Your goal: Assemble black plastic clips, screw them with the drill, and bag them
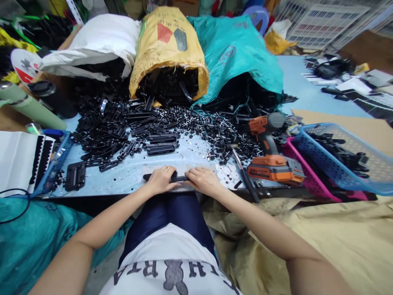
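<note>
Head view, long black plastic bar (179,178) gripped at the pale-blue table edge (123,180), left hand (161,179) fingers curled over it; right hand (202,180) fingers closed on its end; orange cordless drill (270,151) just beside.

The one camera sits on the person's head and looks forward and steeply down, so that the lap and both forearms run up from the bottom edge to the left hand (160,180) and right hand (203,180). The hands meet on a black bar (181,178) just below the middle, close under the lens. The wide, bent view takes in the whole table (129,174), from its near edge to the yellow sack (167,45) and teal sack (236,53) at the far side, with the blue basket (307,145) at the right edge.
</note>
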Available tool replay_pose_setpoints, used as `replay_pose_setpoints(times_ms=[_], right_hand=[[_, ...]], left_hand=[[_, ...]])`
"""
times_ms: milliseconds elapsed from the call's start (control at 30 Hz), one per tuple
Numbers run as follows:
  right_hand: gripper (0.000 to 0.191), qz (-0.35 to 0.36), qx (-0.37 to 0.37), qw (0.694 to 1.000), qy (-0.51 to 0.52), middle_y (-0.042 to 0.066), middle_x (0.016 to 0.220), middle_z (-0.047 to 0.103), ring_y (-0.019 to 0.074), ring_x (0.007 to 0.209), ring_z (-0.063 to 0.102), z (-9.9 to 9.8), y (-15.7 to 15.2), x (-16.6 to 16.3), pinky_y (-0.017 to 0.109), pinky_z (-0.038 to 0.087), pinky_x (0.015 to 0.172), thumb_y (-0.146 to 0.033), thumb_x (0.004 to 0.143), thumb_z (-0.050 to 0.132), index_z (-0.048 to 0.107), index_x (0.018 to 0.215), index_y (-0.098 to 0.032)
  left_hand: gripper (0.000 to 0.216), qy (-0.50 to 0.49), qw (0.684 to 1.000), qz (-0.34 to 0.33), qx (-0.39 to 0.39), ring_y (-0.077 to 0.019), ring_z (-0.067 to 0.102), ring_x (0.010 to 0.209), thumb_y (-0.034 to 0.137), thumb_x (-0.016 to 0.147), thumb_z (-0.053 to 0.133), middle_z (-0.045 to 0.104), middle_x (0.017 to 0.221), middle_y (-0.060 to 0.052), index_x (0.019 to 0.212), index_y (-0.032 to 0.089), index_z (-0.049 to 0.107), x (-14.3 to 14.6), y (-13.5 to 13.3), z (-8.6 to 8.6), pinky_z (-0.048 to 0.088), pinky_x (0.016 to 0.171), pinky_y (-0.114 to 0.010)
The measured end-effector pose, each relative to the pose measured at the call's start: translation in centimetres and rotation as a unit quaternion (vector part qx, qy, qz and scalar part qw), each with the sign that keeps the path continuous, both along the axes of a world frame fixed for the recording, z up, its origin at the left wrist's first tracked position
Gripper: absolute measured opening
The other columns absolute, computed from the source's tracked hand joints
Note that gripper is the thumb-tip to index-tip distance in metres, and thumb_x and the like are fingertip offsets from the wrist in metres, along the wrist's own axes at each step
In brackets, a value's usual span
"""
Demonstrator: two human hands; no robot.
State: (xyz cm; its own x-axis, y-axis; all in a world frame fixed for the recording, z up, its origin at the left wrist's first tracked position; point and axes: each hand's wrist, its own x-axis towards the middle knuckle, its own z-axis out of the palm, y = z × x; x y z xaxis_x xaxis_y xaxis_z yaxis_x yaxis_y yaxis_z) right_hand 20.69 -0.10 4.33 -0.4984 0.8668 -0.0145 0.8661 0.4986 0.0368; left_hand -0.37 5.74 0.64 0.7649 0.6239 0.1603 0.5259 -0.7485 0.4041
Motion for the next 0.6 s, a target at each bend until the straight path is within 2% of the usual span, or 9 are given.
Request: replay_pose_setpoints(times_ms=[100,167,200,267,367,467,533,600], right_hand=[[0.036,-0.005,0.005,0.999,0.051,0.007,0.09,0.062,0.0179,0.084,0.054,-2.4,-0.3,1.5,0.029,0.034,0.068,-0.043,0.093,0.038,0.061,0.1,-0.017],[0.037,-0.006,0.01,0.997,0.075,0.008,0.091,0.062,0.0185,0.086,0.054,-3.6,-0.4,2.3,0.03,0.036,0.071,-0.045,0.093,0.039,0.062,0.101,-0.016],[0.038,-0.008,0.011,0.997,0.082,0.008,0.091,0.062,0.0189,0.086,0.054,-4.0,-0.5,2.5,0.03,0.036,0.073,-0.045,0.092,0.039,0.062,0.101,-0.016],[0.038,-0.013,0.007,0.996,0.09,0.009,0.091,0.062,0.0194,0.086,0.054,-4.4,-0.6,2.7,0.032,0.038,0.074,-0.045,0.092,0.041,0.062,0.102,-0.016],[0.036,-0.019,-0.003,0.995,0.103,0.01,0.091,0.062,0.0199,0.087,0.055,-4.3,-0.6,2.7,0.032,0.04,0.076,-0.045,0.09,0.045,0.062,0.103,-0.016],[0.036,-0.04,0.012,0.992,0.118,0.01,0.096,0.062,0.0199,0.089,0.055,-3.3,0.4,3.5,0.032,0.041,0.078,-0.044,0.09,0.045,0.061,0.108,-0.017],[0.034,-0.092,0.036,0.988,0.116,0.01,0.099,0.062,0.0193,0.092,0.054,-2.3,2.2,4.8,0.03,0.041,0.08,-0.04,0.092,0.041,0.06,0.109,-0.017],[0.034,-0.189,0.064,0.975,0.096,0.011,0.1,0.062,0.0192,0.095,0.053,-1.3,4.7,6.6,0.029,0.041,0.081,-0.034,0.095,0.036,0.059,0.109,-0.015]], left_hand=[[0.059,0.004,1.0,-0.015,0.026,-0.0279,0.05,0.112,0.053,0.078,0.056,0.057,0.115,-0.014,0.123,0.016,0.044,2.4,1.5,1.1,0.043,0.091,-0.042],[0.044,0.002,0.999,0.001,0.044,-0.0266,0.049,0.113,0.04,0.087,0.048,0.056,0.116,-0.013,0.124,0.016,0.045,5.2,4.0,1.9,0.04,0.094,-0.042],[0.035,0.01,0.999,0.015,0.043,-0.0255,0.051,0.109,0.031,0.089,0.043,0.059,0.112,-0.012,0.12,0.016,0.049,6.8,5.5,2.2,0.042,0.091,-0.04],[0.029,0.036,0.998,0.043,0.032,-0.0248,0.052,0.105,0.017,0.089,0.038,0.06,0.108,-0.013,0.114,0.014,0.053,10.2,8.9,2.4,0.043,0.086,-0.038],[0.03,0.055,0.997,0.053,0.026,-0.0247,0.053,0.101,0.004,0.083,0.038,0.061,0.105,-0.015,0.105,0.011,0.058,14.3,12.5,1.9,0.044,0.083,-0.037],[0.024,0.048,0.998,0.039,0.028,-0.0243,0.055,0.098,0.001,0.08,0.041,0.062,0.095,-0.015,0.088,0.01,0.062,16.5,13.5,1.0,0.044,0.084,-0.037],[0.023,0.038,0.998,0.039,0.031,-0.0233,0.056,0.095,0.0,0.08,0.041,0.062,0.093,-0.015,0.082,0.01,0.061,16.7,13.3,0.7,0.044,0.084,-0.036],[0.024,0.029,0.998,0.053,0.036,-0.022,0.058,0.091,0.0,0.08,0.04,0.06,0.097,-0.015,0.085,0.011,0.06,16.0,12.6,0.9,0.045,0.081,-0.035]])
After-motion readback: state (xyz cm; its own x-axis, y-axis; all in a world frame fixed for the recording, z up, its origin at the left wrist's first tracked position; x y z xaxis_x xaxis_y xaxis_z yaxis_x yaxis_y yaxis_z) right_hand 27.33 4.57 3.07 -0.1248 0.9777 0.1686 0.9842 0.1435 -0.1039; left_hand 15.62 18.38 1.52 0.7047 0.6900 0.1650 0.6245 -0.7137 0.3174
